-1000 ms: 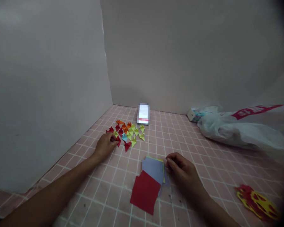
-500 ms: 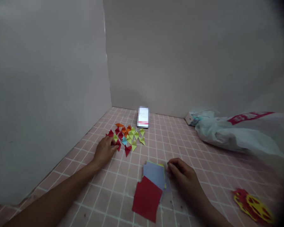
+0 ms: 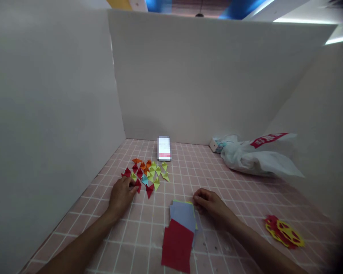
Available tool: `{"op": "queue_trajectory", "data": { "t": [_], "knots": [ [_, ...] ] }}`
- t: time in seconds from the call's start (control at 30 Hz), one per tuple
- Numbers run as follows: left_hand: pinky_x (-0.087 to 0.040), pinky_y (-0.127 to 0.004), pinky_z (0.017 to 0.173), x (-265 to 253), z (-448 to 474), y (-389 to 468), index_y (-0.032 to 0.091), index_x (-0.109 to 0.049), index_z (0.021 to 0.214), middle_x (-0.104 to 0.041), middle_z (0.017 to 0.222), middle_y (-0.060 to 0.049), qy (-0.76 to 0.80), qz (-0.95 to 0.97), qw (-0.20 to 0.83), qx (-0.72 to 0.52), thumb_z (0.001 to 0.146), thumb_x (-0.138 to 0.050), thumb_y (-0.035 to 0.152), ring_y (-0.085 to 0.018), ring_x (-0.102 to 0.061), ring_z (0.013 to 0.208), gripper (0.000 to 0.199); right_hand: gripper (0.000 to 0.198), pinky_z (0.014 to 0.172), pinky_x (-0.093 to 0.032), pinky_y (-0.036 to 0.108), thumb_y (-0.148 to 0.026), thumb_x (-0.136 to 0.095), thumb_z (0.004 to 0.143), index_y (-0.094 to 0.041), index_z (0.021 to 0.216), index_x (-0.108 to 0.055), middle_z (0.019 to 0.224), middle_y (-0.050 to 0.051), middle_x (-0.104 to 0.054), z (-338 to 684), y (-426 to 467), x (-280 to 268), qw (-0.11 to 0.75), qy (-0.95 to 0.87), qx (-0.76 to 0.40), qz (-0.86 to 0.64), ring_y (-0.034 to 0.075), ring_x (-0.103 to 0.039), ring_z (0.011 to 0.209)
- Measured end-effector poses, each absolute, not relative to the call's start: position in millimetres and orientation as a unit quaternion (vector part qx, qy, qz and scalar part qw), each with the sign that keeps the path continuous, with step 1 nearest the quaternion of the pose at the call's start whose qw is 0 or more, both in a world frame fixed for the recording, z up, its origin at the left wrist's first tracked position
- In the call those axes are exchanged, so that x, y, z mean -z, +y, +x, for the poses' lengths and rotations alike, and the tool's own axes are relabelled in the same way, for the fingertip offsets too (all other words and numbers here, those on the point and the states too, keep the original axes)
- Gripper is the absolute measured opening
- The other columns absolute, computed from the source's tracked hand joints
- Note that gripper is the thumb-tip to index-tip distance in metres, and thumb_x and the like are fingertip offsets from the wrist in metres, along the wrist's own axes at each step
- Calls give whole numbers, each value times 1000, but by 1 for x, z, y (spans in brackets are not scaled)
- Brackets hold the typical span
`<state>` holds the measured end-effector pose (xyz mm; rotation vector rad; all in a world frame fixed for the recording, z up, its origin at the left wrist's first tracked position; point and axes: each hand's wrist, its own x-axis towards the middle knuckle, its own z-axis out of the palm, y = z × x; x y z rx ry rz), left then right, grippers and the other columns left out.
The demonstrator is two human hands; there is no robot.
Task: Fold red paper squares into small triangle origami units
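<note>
Several small origami pieces (image 3: 150, 178) in red, orange, yellow-green and light blue stand grouped on the tiled surface, left of the middle. At the group's near left edge is my left hand (image 3: 122, 196), its fingers closed on a red origami piece (image 3: 138, 185); part of the grip is hidden. My right hand (image 3: 210, 203) hovers by the upper right corner of a stack of paper sheets, thumb and fingertips drawn together, with nothing visible in them. Pale blue paper (image 3: 183, 215) tops that stack, with yellow edges showing below. A red paper square (image 3: 177, 245) overlaps its near end.
A phone (image 3: 164, 148) with a lit, blurred screen leans upright at the back. Back right lie a small box (image 3: 215, 145) and a white plastic bag (image 3: 246, 160). Red and yellow cut-out shapes (image 3: 285, 232) lie at the right. Pale walls (image 3: 202, 76) enclose the surface.
The camera view has tilted up and shifted right, so the ceiling above the back wall now shows. My hands keep about the same places among the papers.
</note>
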<state>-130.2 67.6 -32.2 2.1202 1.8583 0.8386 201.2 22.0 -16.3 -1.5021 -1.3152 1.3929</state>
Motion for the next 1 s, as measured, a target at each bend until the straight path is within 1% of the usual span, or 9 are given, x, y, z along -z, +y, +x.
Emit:
{"op": "queue_trajectory", "data": {
  "t": [0.17,0.23,0.33,0.4,0.53,0.7,0.87,0.93,1.0],
  "knots": [
    [-44,-35,81,31,-130,67,18,-63,81,-65,89,-7,627,719,101,-283,82,-61,20,-25,-60,87,3,31,55,-41,26,-50,-57,72,-20,72,-48,64,-2,-51,203,29,2,277,-538,-539,-586,12,-50,54],
    [-44,-35,80,30,-130,66,17,-63,81,-65,89,-8,625,720,104,-283,83,-60,20,-25,-60,87,4,27,56,-42,26,-45,-55,75,-19,72,-50,63,-1,-53,202,33,-8,238,-567,-532,-582,12,-51,55],
    [-44,-36,79,30,-130,66,18,-63,80,-65,88,-7,623,721,108,-285,83,-59,21,-25,-60,86,5,16,52,-36,25,-31,-56,76,-18,68,-52,58,0,-51,193,41,-25,188,-628,-487,-577,12,-47,52],
    [-44,-36,79,31,-130,67,18,-63,80,-65,88,-7,621,721,111,-287,83,-59,21,-25,-60,86,5,9,56,-35,25,-21,-55,76,-17,69,-54,64,1,-54,178,47,-33,194,-677,-423,-570,13,-47,59],
    [-44,-37,79,33,-131,67,18,-62,79,-65,87,-7,622,720,112,-287,82,-59,22,-26,-60,86,6,5,67,-38,27,-13,-57,78,-16,77,-60,79,4,-62,130,59,-29,194,-763,-324,-525,16,-53,73],
    [-44,-38,80,33,-132,67,19,-61,79,-65,86,-8,618,720,119,-292,84,-57,24,-26,-59,86,8,18,83,-41,33,-15,-62,80,-15,97,-66,107,12,-63,76,75,-6,187,-824,-228,-484,23,-55,97],
    [-45,-39,81,33,-132,66,20,-63,80,-66,87,-7,617,714,146,-296,85,-56,26,-27,-60,87,10,15,91,-39,40,-22,-67,80,-15,93,-67,107,12,-62,52,85,6,175,-861,-163,-449,28,-52,102],
    [-45,-39,81,32,-132,66,21,-63,79,-66,86,-6,616,712,153,-301,85,-57,28,-28,-60,87,11,10,88,-41,40,-21,-64,83,-16,91,-67,103,10,-64,47,86,10,172,-873,-113,-442,26,-53,97],
    [-45,-39,80,32,-132,66,22,-64,80,-67,88,-6,620,704,165,-305,84,-57,29,-28,-61,88,11,9,86,-42,40,-21,-62,85,-18,92,-67,102,9,-64,44,87,13,179,-878,-97,-434,26,-53,96]
  ]
}}
